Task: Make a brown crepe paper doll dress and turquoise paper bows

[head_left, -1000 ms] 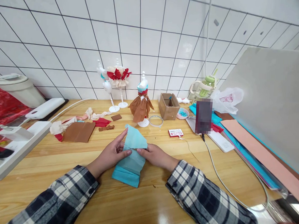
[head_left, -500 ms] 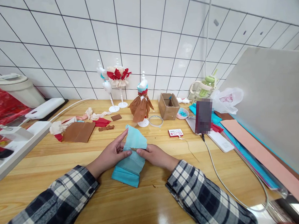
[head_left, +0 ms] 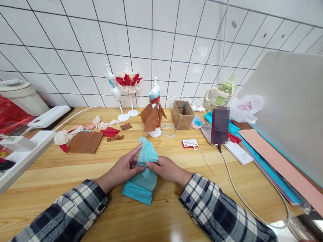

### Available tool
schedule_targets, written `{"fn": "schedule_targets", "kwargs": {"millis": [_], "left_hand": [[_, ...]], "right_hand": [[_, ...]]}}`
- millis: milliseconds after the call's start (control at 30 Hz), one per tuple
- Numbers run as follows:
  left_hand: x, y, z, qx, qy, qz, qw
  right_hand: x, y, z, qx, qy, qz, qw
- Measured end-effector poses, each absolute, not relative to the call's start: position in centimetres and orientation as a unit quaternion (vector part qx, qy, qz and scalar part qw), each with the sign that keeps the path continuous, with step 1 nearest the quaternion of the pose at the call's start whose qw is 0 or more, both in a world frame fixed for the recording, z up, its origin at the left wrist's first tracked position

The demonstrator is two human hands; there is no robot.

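A strip of light blue crepe paper [head_left: 143, 180] hangs between my hands above the front of the wooden table, its lower end folded over in a darker blue. My left hand [head_left: 125, 167] pinches its left side, thumb on top and fingers behind. From the right, my right hand [head_left: 167, 169] grips the same sheet with its thumb on the front. Both thumb tips nearly meet at the middle, where the paper is gathered. Beyond it stands a small white dress form [head_left: 156, 87] wearing a blue and red top and a brown paper skirt [head_left: 151, 116].
Brown paper [head_left: 85, 142] and red scraps [head_left: 110, 131] lie at left, near a white power strip [head_left: 17, 162]. Two more dress forms [head_left: 124, 113] stand at the back. A cardboard box [head_left: 182, 117], a metal ring [head_left: 168, 130], a small red-white box [head_left: 189, 143] and a phone [head_left: 220, 125] are to the right.
My two thumbs have come closer together, and the blue paper's middle is drawn in. Its upper part is narrower and more bunched than before.
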State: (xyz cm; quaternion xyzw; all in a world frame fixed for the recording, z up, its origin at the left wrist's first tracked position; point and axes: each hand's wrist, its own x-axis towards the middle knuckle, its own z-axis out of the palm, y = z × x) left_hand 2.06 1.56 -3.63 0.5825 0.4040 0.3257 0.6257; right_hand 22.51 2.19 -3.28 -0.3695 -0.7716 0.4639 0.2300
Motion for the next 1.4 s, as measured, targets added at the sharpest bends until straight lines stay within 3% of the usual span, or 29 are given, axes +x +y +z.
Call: {"fn": "schedule_targets", "kwargs": {"millis": [533,800,1000,1100,1267,1400], "left_hand": [[2.1,1.6,-3.6,0.627,0.431,0.312,0.569],[1.2,2.8,-2.9,0.516,0.476,0.400,0.589],[1.2,2.4,-2.4,0.533,0.456,0.412,0.581],[1.6,1.9,-2.0,0.561,0.451,0.421,0.553],[2.1,1.6,-1.8,0.562,0.444,0.425,0.554],[2.0,1.5,-2.1,0.551,0.358,0.401,0.638]], "right_hand": [[22.4,2.2,-3.5,-0.370,-0.748,0.489,0.252],[25.9,4.2,-2.7,-0.416,-0.756,0.453,0.223],[25.4,4.1,-2.8,-0.474,-0.738,0.348,0.330],[24.7,3.3,-2.3,-0.428,-0.722,0.410,0.357],[23.2,1.7,-1.6,-0.396,-0.746,0.453,0.284],[22.4,1.0,-1.3,-0.393,-0.710,0.460,0.361]]}}
